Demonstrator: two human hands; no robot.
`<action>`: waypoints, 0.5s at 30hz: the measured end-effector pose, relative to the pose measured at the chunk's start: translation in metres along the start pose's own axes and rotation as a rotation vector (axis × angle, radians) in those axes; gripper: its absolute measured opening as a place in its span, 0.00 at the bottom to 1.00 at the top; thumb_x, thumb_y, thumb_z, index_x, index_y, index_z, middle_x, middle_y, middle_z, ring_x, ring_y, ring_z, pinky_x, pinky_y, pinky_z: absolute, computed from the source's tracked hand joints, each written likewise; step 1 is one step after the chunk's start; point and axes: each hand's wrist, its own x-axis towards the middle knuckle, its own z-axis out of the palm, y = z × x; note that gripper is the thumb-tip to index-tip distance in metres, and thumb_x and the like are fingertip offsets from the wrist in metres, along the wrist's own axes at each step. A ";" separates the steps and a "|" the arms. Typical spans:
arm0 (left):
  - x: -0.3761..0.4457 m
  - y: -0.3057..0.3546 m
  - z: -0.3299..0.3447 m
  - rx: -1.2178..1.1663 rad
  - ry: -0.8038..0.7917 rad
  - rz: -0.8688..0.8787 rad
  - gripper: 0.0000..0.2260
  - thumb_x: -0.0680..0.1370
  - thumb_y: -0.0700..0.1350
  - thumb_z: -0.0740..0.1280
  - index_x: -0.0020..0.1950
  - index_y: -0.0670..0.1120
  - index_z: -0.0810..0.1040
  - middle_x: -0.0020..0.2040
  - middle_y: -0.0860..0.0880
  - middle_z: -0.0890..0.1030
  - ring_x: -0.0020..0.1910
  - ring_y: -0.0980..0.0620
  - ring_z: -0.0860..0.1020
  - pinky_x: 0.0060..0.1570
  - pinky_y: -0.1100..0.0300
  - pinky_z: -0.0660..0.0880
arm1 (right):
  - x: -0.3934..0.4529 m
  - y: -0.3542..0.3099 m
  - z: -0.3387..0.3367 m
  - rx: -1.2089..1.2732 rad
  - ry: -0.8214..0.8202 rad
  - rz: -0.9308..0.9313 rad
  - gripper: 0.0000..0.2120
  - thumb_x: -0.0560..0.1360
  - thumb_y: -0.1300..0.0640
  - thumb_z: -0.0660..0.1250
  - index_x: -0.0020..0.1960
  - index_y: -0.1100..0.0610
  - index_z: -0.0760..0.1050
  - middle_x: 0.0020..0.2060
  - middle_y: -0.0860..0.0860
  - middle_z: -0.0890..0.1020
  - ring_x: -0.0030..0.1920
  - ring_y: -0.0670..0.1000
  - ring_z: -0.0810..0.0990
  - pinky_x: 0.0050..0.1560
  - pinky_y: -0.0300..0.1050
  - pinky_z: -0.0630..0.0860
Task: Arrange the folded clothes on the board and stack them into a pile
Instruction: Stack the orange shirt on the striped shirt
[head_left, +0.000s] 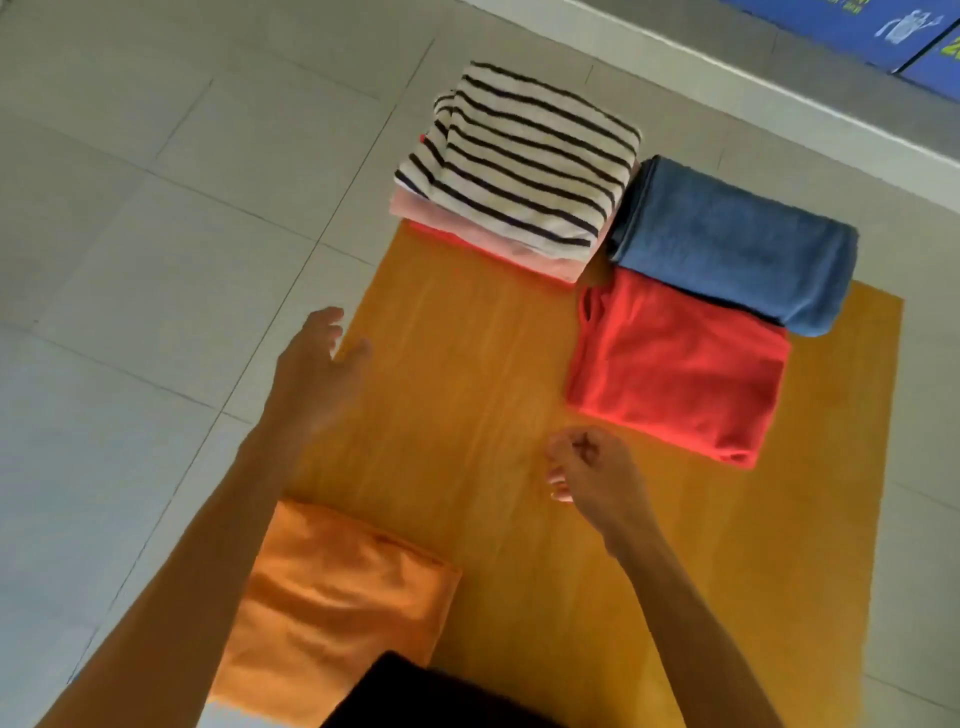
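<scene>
A flat orange wooden board (467, 395) lies on the grey tiled floor (130, 234). At its far edge, a black-and-white striped folded shirt (524, 161) tops a pink folded garment (467, 228). To the right lie a blue folded cloth (737, 244) and, nearer, a red folded cloth (675, 364). An orange folded cloth (337, 597) lies near left. The left hand (317, 364) hovers released and empty; the right hand (592, 473) is loosely clenched, empty.

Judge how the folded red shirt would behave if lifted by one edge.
The red shirt looks like soft knit folded in loose layers, so it would probably sag and unfold. It seems light for its size. On the smooth wooden board it would likely slide easily when pushed.
</scene>
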 end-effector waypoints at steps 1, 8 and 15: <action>-0.022 -0.018 0.002 0.023 -0.024 -0.036 0.23 0.79 0.53 0.63 0.73 0.49 0.65 0.70 0.47 0.72 0.66 0.46 0.73 0.61 0.51 0.71 | -0.012 0.011 0.005 -0.023 -0.027 -0.001 0.05 0.80 0.55 0.67 0.47 0.55 0.79 0.40 0.54 0.86 0.36 0.50 0.85 0.43 0.55 0.82; -0.134 -0.071 0.005 0.135 0.215 -0.049 0.21 0.78 0.49 0.66 0.70 0.46 0.69 0.70 0.43 0.69 0.72 0.44 0.65 0.69 0.45 0.62 | -0.074 0.054 0.027 -0.156 -0.218 -0.078 0.16 0.75 0.39 0.69 0.47 0.53 0.80 0.39 0.51 0.86 0.36 0.48 0.85 0.43 0.56 0.82; -0.171 -0.134 -0.018 0.109 0.058 -0.387 0.31 0.76 0.63 0.62 0.70 0.42 0.68 0.63 0.41 0.76 0.65 0.37 0.72 0.61 0.44 0.68 | -0.119 0.075 0.060 -0.295 -0.466 -0.093 0.30 0.76 0.38 0.68 0.43 0.68 0.78 0.39 0.62 0.86 0.36 0.50 0.87 0.46 0.59 0.83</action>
